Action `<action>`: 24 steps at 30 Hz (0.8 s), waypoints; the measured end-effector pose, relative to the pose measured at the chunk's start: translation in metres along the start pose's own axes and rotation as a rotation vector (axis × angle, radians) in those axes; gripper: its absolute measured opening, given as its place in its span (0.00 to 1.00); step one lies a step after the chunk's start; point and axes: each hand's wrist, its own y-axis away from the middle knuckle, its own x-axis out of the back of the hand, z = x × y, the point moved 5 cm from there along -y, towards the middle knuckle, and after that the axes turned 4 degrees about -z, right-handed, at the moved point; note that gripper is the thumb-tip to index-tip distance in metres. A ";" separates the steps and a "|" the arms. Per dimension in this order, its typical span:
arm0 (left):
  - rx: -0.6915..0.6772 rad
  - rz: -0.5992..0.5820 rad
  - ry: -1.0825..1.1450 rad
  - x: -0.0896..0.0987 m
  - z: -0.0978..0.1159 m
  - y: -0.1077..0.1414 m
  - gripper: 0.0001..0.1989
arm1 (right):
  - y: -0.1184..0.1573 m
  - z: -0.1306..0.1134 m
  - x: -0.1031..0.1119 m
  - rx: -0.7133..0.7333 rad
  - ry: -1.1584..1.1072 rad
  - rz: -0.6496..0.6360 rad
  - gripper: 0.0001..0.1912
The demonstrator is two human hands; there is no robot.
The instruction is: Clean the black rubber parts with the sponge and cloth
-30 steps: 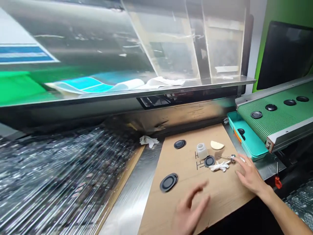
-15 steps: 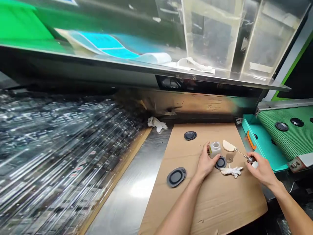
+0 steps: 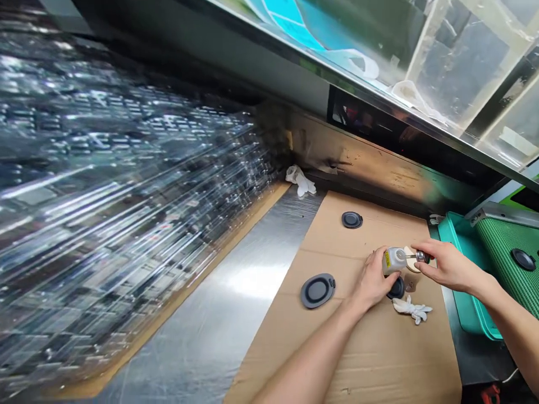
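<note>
My left hand point(image 3: 373, 281) is wrapped round a small translucent bottle point(image 3: 392, 264) with a yellow label, held tilted over the cardboard. My right hand point(image 3: 448, 265) pinches a metal-topped cap with a thin rod point(image 3: 421, 257); the rod's tip is at the bottle's mouth, and how far inside it reaches I cannot tell. A cream-coloured pad point(image 3: 414, 266) shows partly behind the rod and right fingers. Just below the bottle lies a dark round lid-like part point(image 3: 396, 288), partly covered by my left hand. Nearer to me is a crumpled white glove point(image 3: 411, 310).
Two more dark oval parts, one grey-rimmed point(image 3: 318, 290) and one farther back point(image 3: 351, 219), lie on the cardboard sheet point(image 3: 357, 359). Plastic-wrapped stacks point(image 3: 147, 213) fill the left. A teal bin point(image 3: 471, 314) and green conveyor belt point(image 3: 505, 241) stand right. A metal shelf overhangs the back.
My right hand has moved left, bringing the rod from above the cream pad to the bottle's mouth. The bottle is now tilted toward it. My view has turned and tilted.
</note>
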 end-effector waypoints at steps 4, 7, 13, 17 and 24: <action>-0.001 0.000 -0.011 0.001 0.000 0.000 0.30 | -0.033 -0.007 -0.005 0.053 0.085 -0.120 0.19; -0.006 0.000 -0.021 0.003 0.002 0.000 0.30 | -0.046 -0.010 -0.013 0.050 0.139 -0.197 0.17; -0.014 -0.023 -0.032 0.008 0.009 -0.001 0.27 | -0.053 -0.008 -0.020 0.082 0.165 -0.225 0.12; -0.002 -0.020 -0.036 0.009 0.010 -0.002 0.25 | -0.053 -0.007 -0.022 0.098 0.189 -0.277 0.12; 0.004 -0.035 -0.035 0.012 0.014 -0.002 0.26 | -0.056 -0.006 -0.021 0.020 0.293 -0.265 0.09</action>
